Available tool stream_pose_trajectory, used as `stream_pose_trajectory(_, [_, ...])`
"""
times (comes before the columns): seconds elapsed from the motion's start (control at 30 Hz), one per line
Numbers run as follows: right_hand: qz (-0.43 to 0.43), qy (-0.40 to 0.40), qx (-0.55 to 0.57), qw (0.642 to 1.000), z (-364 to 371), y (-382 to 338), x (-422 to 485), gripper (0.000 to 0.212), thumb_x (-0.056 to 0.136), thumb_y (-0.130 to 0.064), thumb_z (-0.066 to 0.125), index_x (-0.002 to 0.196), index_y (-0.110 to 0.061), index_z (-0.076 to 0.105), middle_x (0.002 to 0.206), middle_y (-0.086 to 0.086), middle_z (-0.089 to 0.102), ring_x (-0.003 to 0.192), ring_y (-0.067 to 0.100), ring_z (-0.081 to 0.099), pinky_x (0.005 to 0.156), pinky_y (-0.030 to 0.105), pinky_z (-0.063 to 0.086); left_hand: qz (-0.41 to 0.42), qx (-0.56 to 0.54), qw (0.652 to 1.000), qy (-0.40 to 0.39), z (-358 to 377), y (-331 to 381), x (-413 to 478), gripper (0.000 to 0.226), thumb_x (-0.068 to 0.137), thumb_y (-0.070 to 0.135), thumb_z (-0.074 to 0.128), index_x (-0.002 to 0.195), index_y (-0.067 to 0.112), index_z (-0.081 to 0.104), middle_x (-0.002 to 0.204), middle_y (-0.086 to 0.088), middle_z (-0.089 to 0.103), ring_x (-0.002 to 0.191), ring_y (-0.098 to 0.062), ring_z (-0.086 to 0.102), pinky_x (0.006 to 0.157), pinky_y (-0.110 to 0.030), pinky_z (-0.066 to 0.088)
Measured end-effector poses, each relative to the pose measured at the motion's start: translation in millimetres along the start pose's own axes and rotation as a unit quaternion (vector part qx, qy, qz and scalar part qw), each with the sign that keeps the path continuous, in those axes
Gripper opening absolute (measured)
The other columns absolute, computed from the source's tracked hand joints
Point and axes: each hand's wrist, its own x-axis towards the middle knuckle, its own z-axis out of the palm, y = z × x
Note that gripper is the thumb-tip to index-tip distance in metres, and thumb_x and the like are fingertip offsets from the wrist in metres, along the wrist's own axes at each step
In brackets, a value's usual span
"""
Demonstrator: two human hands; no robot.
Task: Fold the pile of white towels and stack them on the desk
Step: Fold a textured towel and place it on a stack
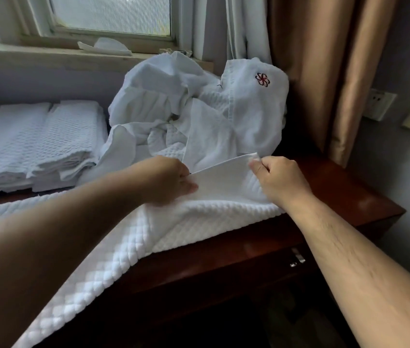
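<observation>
While the right hand (279, 177) is closed in a pinch on the far right corner of a white towel (198, 222), the left hand (171, 179) grips the same smooth hem just beside it, thumb on top and fingers tucked under. Between them this short end is raised a little off the desk (349, 197). From the hands the towel runs long toward the lower left, passing under the left forearm and spilling over the desk's front edge, so its length lies toward the person and to the left, not away. Folding it probably means carrying the held end back along that line. Just behind the hands sits the rumpled pile of unfolded towels (193, 109). The folded stack (43, 136) lies to the left on the desk, nearer the left hand, under the window (98, 18).
</observation>
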Motion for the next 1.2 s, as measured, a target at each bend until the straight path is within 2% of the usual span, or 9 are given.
stream_pose_trajectory(0.17, [0.059, 0.01, -0.041, 0.997, 15, 10, 21, 0.04, 0.102, -0.036, 0.054, 0.066, -0.019, 0.054, 0.064, -0.002, 0.058, 0.058, 0.017, 0.054, 0.049, 0.028, 0.031, 0.008, 0.05, 0.997, -0.054, 6, -17, 43, 0.042, 0.09, 0.067, 0.055, 0.072, 0.03, 0.049, 0.08, 0.011, 0.053, 0.073, -0.007, 0.049, 0.058, -0.027, 0.034])
stream_pose_trajectory(0.3, [0.123, -0.053, -0.126, 0.983, 25, 15, 30, 0.039, 0.102, -0.038, 0.055, 0.067, -0.023, 0.048, 0.073, -0.002, 0.058, 0.062, 0.019, 0.054, 0.051, 0.029, 0.034, 0.004, 0.019, 0.996, -0.083, 31, -25, 64, 0.034, 0.091, 0.068, 0.053, 0.089, 0.035, 0.055, 0.084, 0.014, 0.053, 0.074, -0.004, 0.048, 0.063, -0.028, 0.035])
stream_pose_trajectory(0.4, [0.138, -0.063, -0.158, 0.976, 25, 10, 26, 0.022, 0.097, -0.041, 0.062, 0.089, -0.021, 0.058, 0.093, 0.0, 0.064, 0.082, 0.022, 0.062, 0.067, 0.036, 0.05, -0.001, -0.03, 0.998, -0.05, 39, -32, 60, 0.034, 0.087, 0.073, 0.052, 0.095, 0.039, 0.053, 0.085, 0.017, 0.057, 0.075, -0.004, 0.053, 0.059, -0.025, 0.037])
stream_pose_trajectory(0.5, [0.02, 0.04, -0.172, 0.984, 25, -8, 19, 0.021, 0.094, -0.037, 0.067, 0.105, -0.02, 0.06, 0.105, 0.001, 0.061, 0.101, 0.026, 0.059, 0.089, 0.043, 0.046, -0.011, -0.126, 0.992, 0.013, 39, -49, 33, 0.027, 0.089, 0.064, 0.056, 0.1, 0.04, 0.058, 0.084, 0.016, 0.063, 0.071, -0.001, 0.059, 0.059, -0.023, 0.041])
stream_pose_trajectory(0.7, [-0.226, 0.045, 0.096, 0.968, 61, -110, -17, 0.015, 0.091, -0.024, 0.07, 0.083, -0.011, 0.066, 0.08, -0.001, 0.061, 0.076, 0.018, 0.058, 0.073, 0.035, 0.05, -0.051, -0.199, 0.971, 0.127, 34, -97, -65, 0.023, 0.085, 0.055, 0.054, 0.104, 0.044, 0.06, 0.086, 0.017, 0.064, 0.077, 0.004, 0.059, 0.066, -0.027, 0.047])
stream_pose_trajectory(0.8, [-0.323, -0.03, 0.168, 0.931, 85, -172, -46, 0.014, 0.09, -0.025, 0.071, 0.083, -0.015, 0.067, 0.077, -0.003, 0.061, 0.073, 0.011, 0.054, 0.071, 0.027, 0.045, -0.096, -0.188, 0.963, 0.169, 29, -128, -118, 0.008, 0.09, 0.046, 0.061, 0.098, 0.043, 0.064, 0.083, 0.018, 0.065, 0.075, 0.003, 0.059, 0.064, -0.027, 0.044])
stream_pose_trajectory(0.87, [-0.376, -0.118, 0.196, 0.898, 100, -207, -65, 0.013, 0.091, -0.028, 0.072, 0.086, -0.017, 0.069, 0.079, -0.003, 0.063, 0.075, 0.011, 0.056, 0.073, 0.031, 0.048, -0.136, -0.183, 0.953, 0.198, 26, -150, -158, 0.004, 0.091, 0.041, 0.063, 0.095, 0.041, 0.066, 0.081, 0.019, 0.065, 0.073, 0.002, 0.059, 0.063, -0.027, 0.043])
stream_pose_trajectory(1.03, [-0.482, -0.317, 0.13, 0.806, 132, -261, -104, 0.031, 0.086, -0.053, 0.073, 0.106, -0.029, 0.071, 0.104, -0.011, 0.061, 0.101, 0.007, 0.053, 0.09, 0.035, 0.05, -0.223, -0.156, 0.926, 0.263, 25, -182, -266, 0.008, 0.095, 0.041, 0.06, 0.097, 0.04, 0.068, 0.079, 0.019, 0.066, 0.074, 0.002, 0.061, 0.061, -0.022, 0.042])
stream_pose_trajectory(1.2, [-0.586, -0.329, 0.003, 0.741, 146, -283, -125, 0.063, 0.072, -0.077, 0.063, 0.123, -0.042, 0.064, 0.12, -0.015, 0.053, 0.115, 0.009, 0.041, 0.099, 0.032, 0.039, -0.284, -0.198, 0.89, 0.298, 38, -191, -323, 0.007, 0.095, 0.033, 0.064, 0.093, 0.037, 0.069, 0.084, 0.018, 0.069, 0.071, -0.01, 0.063, 0.067, -0.031, 0.053])
